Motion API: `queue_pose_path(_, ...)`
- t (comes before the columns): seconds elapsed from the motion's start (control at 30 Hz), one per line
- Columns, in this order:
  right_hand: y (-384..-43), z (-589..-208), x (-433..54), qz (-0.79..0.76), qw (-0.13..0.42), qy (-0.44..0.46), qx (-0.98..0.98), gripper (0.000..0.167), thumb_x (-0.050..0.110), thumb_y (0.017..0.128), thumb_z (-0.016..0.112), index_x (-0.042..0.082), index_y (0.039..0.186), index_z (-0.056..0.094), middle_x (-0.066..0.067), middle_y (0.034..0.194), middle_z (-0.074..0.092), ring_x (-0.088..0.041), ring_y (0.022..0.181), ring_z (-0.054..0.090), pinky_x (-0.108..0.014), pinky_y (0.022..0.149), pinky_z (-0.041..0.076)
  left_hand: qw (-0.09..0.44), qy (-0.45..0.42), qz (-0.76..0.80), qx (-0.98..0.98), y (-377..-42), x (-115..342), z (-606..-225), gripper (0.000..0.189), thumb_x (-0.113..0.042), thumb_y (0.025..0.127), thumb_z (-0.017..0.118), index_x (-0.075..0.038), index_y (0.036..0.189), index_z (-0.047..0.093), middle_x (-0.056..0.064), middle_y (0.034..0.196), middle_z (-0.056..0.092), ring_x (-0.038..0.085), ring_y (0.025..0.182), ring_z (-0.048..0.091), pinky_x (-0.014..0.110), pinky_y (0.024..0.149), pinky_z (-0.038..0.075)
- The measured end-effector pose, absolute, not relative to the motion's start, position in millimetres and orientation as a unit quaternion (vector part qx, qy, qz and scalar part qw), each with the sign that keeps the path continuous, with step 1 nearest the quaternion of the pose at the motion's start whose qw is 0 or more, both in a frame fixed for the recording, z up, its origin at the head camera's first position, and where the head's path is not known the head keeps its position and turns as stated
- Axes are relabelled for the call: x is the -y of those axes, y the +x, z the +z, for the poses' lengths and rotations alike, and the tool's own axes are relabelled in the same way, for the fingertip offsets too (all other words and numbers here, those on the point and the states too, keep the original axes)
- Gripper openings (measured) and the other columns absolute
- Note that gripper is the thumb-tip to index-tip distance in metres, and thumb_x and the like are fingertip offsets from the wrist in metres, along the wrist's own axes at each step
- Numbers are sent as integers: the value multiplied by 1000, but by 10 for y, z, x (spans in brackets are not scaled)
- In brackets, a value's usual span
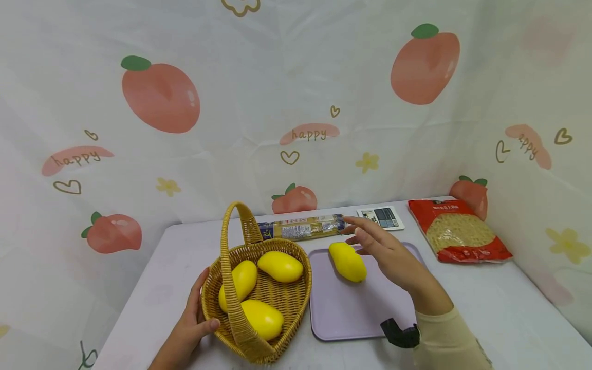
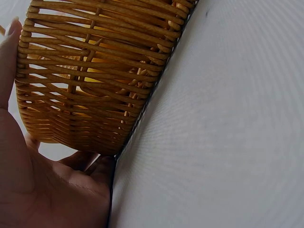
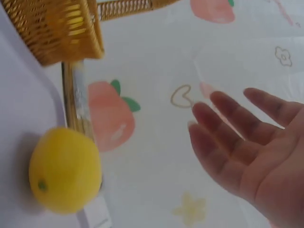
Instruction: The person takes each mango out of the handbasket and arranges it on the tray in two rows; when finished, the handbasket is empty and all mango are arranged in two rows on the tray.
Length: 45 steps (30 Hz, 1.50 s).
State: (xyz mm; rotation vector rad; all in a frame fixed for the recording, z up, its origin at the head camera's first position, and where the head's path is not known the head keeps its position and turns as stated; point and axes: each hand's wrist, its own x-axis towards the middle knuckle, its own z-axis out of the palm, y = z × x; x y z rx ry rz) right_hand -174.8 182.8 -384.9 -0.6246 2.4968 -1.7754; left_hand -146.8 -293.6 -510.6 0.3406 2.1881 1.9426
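Note:
My left hand (image 1: 187, 321) holds the left side of a heart-shaped wicker basket (image 1: 296, 246), with the thumb on the near side and the fingers along the outer wall. In the left wrist view the weave (image 2: 90, 61) fills the space between thumb and fingers. Inside the basket lie three yellow mangoes, one at the back (image 1: 280, 267), one at the left (image 1: 244, 280) and one in front (image 1: 262, 319). Another mango (image 1: 348, 262) rests on a pale purple tray (image 1: 342, 326). My right hand (image 1: 393, 257) hovers beside and above that mango, fingers extended, holding nothing.
Behind the basket and tray lies a clear pack of pasta (image 1: 300, 228). A white card-like device (image 1: 381, 218) sits at the back, and a red bag of pasta (image 1: 458, 231) at the right. A printed curtain (image 1: 240, 169) encloses the white table (image 1: 152, 288).

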Motion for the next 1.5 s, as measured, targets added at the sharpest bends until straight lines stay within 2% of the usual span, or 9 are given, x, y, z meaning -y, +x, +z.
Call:
queue_pose_path(0.2,-1742,-3840,-1799,-629,33,-283,-723,58,42,120,26,13,167,42,-22,153,53,-49,134,54,-63,105,45,99,113,658,-738,-1465,2932,-5102,111,-17,102,79,-39,175,-3,18,178,-11,-15,142,29,15,110,32)
queue_pose_path(0.43,-1758,-3894,-1710,-676,83,-347,-645,73,60,115,15,18,172,33,-32,159,41,-54,140,45,-67,108,41,100,115,656,-740,-1466,2936,-5103,110,-15,103,78,-40,175,-3,16,179,-12,-18,142,25,14,110,30)
queue_pose_path(0.5,-1767,-3913,-1677,-685,94,-351,-632,75,64,113,15,21,172,34,-31,160,42,-55,141,44,-67,108,41,100,116,656,-739,-1467,2937,-5104,110,-15,103,77,-40,175,-3,15,179,-13,-18,142,24,14,111,30)
queue_pose_path(0.73,-1787,-4017,-1533,-699,124,-364,-603,90,74,109,14,12,172,29,-28,160,44,-57,141,44,-67,108,43,97,116,650,-745,-1473,2934,-5101,110,-14,103,77,-39,175,-3,16,179,-11,-16,143,24,14,111,29)
queue_pose_path(0.83,-1779,-4063,-1448,-701,141,-364,-597,89,75,109,15,14,173,29,-30,162,41,-58,143,41,-65,109,42,96,113,648,-747,-1477,2932,-5097,110,-16,103,78,-40,175,-2,18,179,-9,-15,143,25,14,110,29)
queue_pose_path(1.07,-1709,-4179,-1163,-703,168,-367,-585,89,69,112,15,1,169,30,-32,157,45,-57,141,44,-67,109,41,101,113,652,-743,-1481,2928,-5109,110,-15,103,78,-40,175,-2,16,179,-11,-15,143,24,14,111,29)
queue_pose_path(1.3,-1582,-4285,-774,-711,236,-379,-544,88,67,114,19,-2,168,28,-34,160,39,-43,146,46,-62,114,41,98,109,645,-750,-1478,2928,-5102,110,-17,103,78,-41,175,-2,21,178,-7,-13,142,28,17,109,33)
queue_pose_path(1.37,-1562,-4307,-684,-707,253,-374,-543,87,66,114,20,-2,168,29,-32,161,40,-42,146,46,-61,114,42,99,105,644,-752,-1474,2922,-5093,110,-18,103,78,-41,174,-2,20,178,-8,0,152,24,17,109,33)
queue_pose_path(1.5,-1560,-4324,-551,-685,278,-351,-575,84,66,114,22,3,169,32,-22,161,46,-38,147,47,-55,114,45,100,106,644,-751,-1478,2917,-5096,108,-17,104,77,-41,174,-1,19,178,-9,0,152,24,17,109,34)
